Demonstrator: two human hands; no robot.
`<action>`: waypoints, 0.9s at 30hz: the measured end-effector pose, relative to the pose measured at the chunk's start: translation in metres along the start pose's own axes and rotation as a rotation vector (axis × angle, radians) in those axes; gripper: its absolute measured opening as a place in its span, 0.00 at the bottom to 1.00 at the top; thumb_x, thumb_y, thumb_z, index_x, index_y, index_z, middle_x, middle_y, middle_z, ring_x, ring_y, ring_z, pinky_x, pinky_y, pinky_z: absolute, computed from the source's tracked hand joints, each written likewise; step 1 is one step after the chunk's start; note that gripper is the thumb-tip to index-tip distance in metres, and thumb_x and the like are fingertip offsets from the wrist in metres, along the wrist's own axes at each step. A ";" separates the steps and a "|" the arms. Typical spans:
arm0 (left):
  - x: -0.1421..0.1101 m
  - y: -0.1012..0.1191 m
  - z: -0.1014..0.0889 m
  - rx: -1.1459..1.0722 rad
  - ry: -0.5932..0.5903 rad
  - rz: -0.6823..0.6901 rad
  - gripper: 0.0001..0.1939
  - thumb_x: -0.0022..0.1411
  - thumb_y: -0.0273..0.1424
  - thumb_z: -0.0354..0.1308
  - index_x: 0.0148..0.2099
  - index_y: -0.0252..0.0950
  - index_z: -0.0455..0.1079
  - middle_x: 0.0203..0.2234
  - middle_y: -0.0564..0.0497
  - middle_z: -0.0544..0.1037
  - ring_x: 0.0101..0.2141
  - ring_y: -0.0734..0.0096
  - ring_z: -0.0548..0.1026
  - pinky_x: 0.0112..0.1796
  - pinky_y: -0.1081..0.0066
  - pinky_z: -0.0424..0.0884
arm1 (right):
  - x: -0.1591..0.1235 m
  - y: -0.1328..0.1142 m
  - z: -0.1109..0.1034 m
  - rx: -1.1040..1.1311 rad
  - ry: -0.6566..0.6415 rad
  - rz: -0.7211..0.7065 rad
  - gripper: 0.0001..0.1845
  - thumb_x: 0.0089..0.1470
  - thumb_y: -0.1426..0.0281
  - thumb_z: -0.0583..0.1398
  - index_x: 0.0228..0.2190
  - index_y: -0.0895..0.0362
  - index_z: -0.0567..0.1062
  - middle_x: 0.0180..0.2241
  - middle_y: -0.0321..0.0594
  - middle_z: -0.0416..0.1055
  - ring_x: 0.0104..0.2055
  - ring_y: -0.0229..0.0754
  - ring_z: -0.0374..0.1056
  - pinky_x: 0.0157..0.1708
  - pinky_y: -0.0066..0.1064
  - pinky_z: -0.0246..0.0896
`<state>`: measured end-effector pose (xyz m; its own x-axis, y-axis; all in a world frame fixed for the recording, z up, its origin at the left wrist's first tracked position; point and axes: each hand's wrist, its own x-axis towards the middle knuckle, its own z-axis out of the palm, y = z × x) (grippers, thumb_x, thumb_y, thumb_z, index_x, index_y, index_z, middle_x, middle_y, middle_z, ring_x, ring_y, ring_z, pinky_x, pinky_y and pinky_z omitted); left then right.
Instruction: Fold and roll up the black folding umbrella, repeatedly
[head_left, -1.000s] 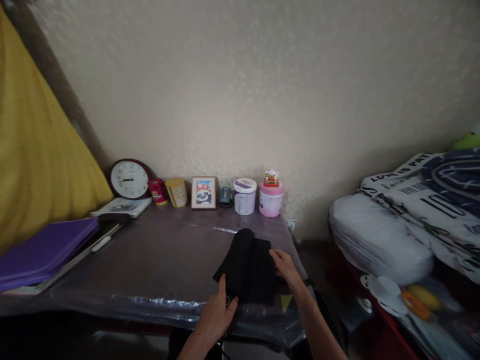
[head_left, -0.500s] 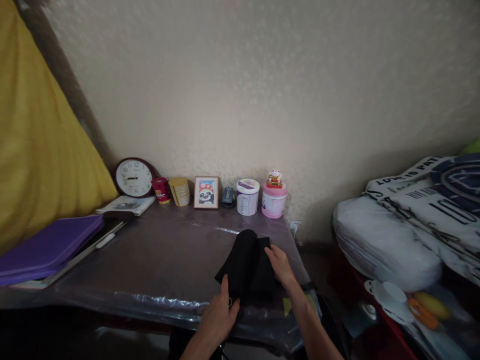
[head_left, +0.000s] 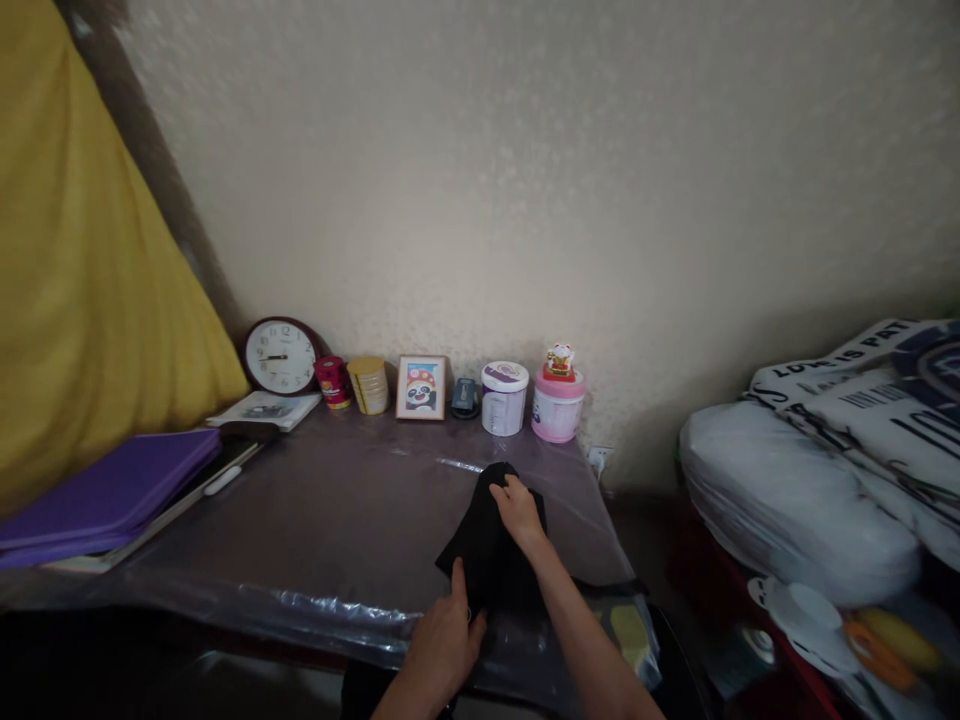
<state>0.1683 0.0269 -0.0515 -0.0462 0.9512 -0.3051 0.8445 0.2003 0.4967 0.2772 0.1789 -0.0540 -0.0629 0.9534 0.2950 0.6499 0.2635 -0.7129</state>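
Note:
A folded piece of black cloth (head_left: 480, 545) lies on the plastic-covered table (head_left: 337, 510), near its right front part; its exact kind cannot be told. My left hand (head_left: 444, 640) is at the cloth's near left edge, index finger stretched along it, thumb and a ringed finger bent at the fabric. Its other fingers are hidden. With bent fingers, my right hand (head_left: 517, 510) grips the cloth near its far end, and that forearm crosses over the cloth's right side.
Along the wall stand a clock (head_left: 281, 357), a red can (head_left: 333, 383), a yellow-lidded jar (head_left: 368, 386), a panda picture frame (head_left: 421, 388) and two tubs (head_left: 503, 400) with a cat figurine (head_left: 560, 362). Purple folders (head_left: 112, 490) lie left; bagged bedding (head_left: 795, 500) is at right.
My right hand has moved left from the cloth's right edge onto its far middle part. My left hand stays at the near edge. The view has shifted slightly.

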 end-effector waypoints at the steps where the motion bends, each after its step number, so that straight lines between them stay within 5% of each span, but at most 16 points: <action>1: 0.000 0.000 0.000 0.001 -0.006 0.001 0.34 0.61 0.33 0.43 0.64 0.26 0.35 0.42 0.38 0.74 0.43 0.61 0.72 0.40 0.71 0.62 | 0.000 -0.003 0.002 -0.027 -0.016 0.008 0.14 0.52 0.68 0.52 0.38 0.61 0.71 0.21 0.39 0.72 0.26 0.42 0.69 0.26 0.27 0.57; 11: -0.002 0.002 0.001 0.037 -0.002 -0.030 0.33 0.61 0.32 0.42 0.64 0.25 0.35 0.41 0.37 0.74 0.42 0.61 0.72 0.40 0.70 0.62 | -0.001 -0.020 0.002 -0.236 -0.166 0.058 0.15 0.55 0.69 0.51 0.43 0.64 0.66 0.31 0.50 0.75 0.37 0.49 0.71 0.32 0.31 0.57; 20: 0.000 -0.001 0.009 0.086 0.038 -0.004 0.32 0.61 0.34 0.41 0.63 0.21 0.39 0.41 0.36 0.74 0.42 0.57 0.72 0.39 0.68 0.63 | -0.016 -0.034 0.001 -0.210 -0.297 -0.071 0.12 0.55 0.70 0.50 0.41 0.55 0.68 0.28 0.35 0.76 0.36 0.39 0.71 0.33 0.26 0.55; 27: -0.012 -0.003 0.003 -0.003 0.134 0.044 0.34 0.62 0.35 0.42 0.64 0.34 0.29 0.48 0.40 0.69 0.40 0.65 0.73 0.37 0.72 0.63 | -0.019 -0.031 -0.004 -0.196 -0.331 -0.108 0.12 0.52 0.73 0.51 0.40 0.53 0.68 0.29 0.31 0.76 0.37 0.38 0.71 0.33 0.25 0.55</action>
<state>0.1677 0.0142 -0.0519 -0.0801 0.9818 -0.1723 0.8454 0.1585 0.5100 0.2616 0.1518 -0.0351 -0.3584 0.9261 0.1176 0.7565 0.3619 -0.5447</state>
